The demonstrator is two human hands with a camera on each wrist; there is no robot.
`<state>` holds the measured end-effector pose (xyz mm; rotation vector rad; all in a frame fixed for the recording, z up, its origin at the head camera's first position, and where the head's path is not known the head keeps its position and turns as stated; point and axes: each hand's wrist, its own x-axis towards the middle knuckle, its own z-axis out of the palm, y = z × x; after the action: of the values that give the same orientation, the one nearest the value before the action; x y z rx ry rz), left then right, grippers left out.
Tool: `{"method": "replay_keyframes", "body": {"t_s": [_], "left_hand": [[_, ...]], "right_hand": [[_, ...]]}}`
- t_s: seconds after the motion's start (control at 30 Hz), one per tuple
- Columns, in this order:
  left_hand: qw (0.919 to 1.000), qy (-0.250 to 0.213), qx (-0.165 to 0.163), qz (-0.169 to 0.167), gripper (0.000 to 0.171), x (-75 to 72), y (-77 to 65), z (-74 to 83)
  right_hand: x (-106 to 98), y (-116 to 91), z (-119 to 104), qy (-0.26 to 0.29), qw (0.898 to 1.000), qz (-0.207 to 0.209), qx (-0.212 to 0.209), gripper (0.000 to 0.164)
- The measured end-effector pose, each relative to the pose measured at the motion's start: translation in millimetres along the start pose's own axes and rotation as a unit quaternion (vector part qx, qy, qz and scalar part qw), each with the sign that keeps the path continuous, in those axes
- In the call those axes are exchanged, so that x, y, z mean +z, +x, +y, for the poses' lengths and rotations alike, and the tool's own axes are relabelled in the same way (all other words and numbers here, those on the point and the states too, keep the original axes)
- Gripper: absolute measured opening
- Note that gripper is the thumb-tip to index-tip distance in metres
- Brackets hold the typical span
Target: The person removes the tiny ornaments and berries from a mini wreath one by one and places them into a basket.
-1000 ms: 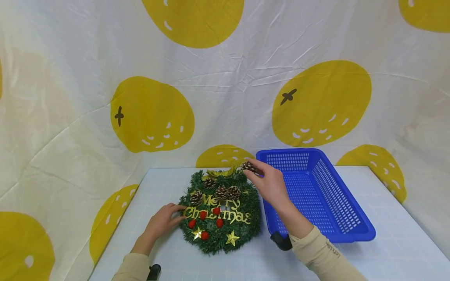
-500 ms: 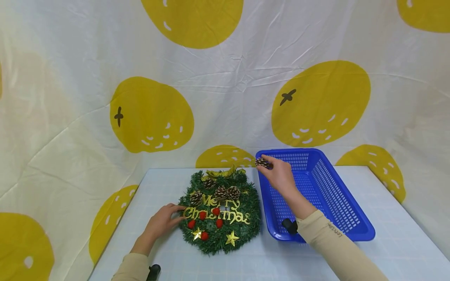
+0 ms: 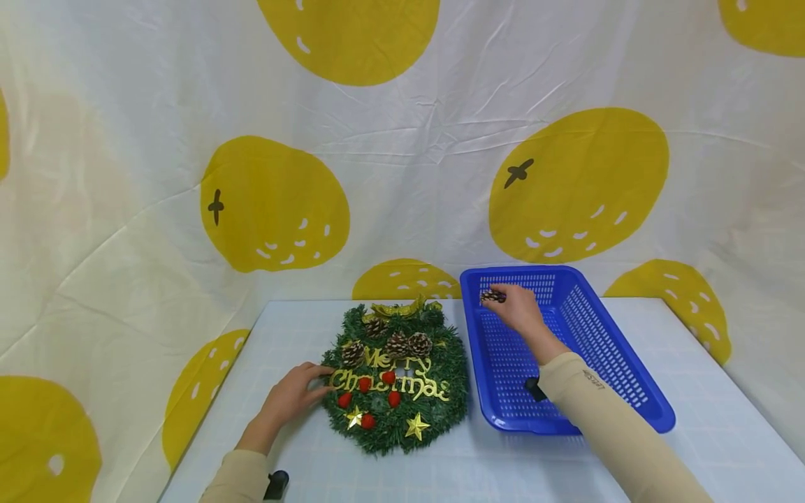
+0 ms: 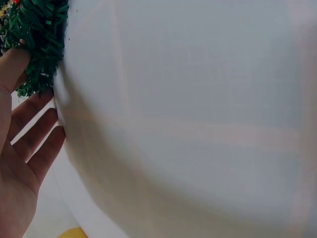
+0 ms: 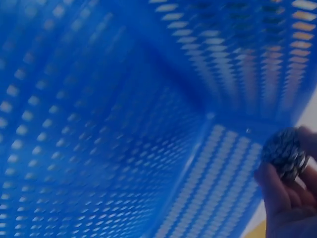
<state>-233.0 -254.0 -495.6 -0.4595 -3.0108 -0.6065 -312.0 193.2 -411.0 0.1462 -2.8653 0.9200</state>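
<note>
A green Christmas wreath [image 3: 434, 405] lies on the table, bearing gold "Merry Christmas" lettering, red balls, gold stars, a gold bow and several pine cones [image 3: 397, 344]. At its left edge my left hand [image 3: 294, 397] holds the greenery; the left wrist view shows the thumb over the tinsel [image 4: 42, 49] and the other fingers spread beside it. My right hand [image 3: 518, 307] pinches a white-tipped pine cone [image 5: 285, 152] between thumb and fingers. That hand is over the far left part of a blue plastic basket [image 3: 619, 335]; the basket's slotted walls fill the right wrist view.
The basket stands on the table right of the wreath, its near rim [image 3: 534, 425] toward me. A white cloth [image 3: 434, 209] printed with yellow fruit hangs behind the table [image 3: 302, 321]. Dark wrist camera parts show by both sleeves.
My right hand has carried the pine cone rightward from the wreath's upper right to over the basket. My left hand and the wreath have stayed in place.
</note>
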Motion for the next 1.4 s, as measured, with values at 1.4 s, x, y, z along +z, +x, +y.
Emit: {"method": "replay_keyframes", "body": {"t_s": [1.4], "left_hand": [[1.0, -0.003, -0.001, -0.004, 0.033, -0.6, 0.5, -0.6]], "right_hand": [[16.8, 2.3, 26.3, -0.025, 0.992, -0.117, -0.03, 0.046]]}}
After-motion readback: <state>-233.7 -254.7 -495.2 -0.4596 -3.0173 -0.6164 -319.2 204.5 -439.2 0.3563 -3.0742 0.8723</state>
